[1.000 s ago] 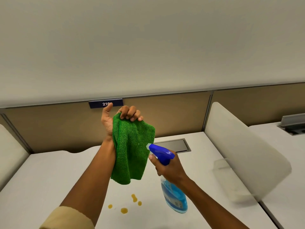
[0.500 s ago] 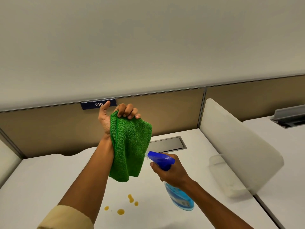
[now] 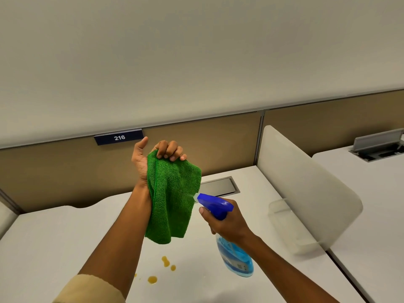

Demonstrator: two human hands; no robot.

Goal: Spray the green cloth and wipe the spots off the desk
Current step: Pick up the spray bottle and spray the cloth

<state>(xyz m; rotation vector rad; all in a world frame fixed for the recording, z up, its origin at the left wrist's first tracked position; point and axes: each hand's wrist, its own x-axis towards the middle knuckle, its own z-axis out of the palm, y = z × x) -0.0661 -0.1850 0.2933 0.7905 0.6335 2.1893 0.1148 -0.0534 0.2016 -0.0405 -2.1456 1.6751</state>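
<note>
The left hand is raised above the pale grey desk, its fingers curled over the top edge of a folded green microfibre cloth and its thumb sticking up free. The cloth hangs down from that grip in front of the left wrist and forearm, well clear of the desk surface. A tan sleeve cuff shows at the bottom of the left arm.

The right hand is wrapped round the neck of a clear plastic spray bottle with a blue trigger head and blue liquid, fingers curled at the trigger. The bottle is tilted, its white nozzle pointing at the cloth's right edge and just beside it; a faint mist shows between nozzle and cloth.

On the desk below the cloth lie several small amber-yellow spots, with a larger drop nearer the person.

Behind the hands runs a tan partition wall with a dark blue number plate reading 216. A closed grey cable hatch sits in the desk just behind the bottle's head. To the right stands a frosted white divider panel, and beyond it a second desk with an opened hatch.
</note>
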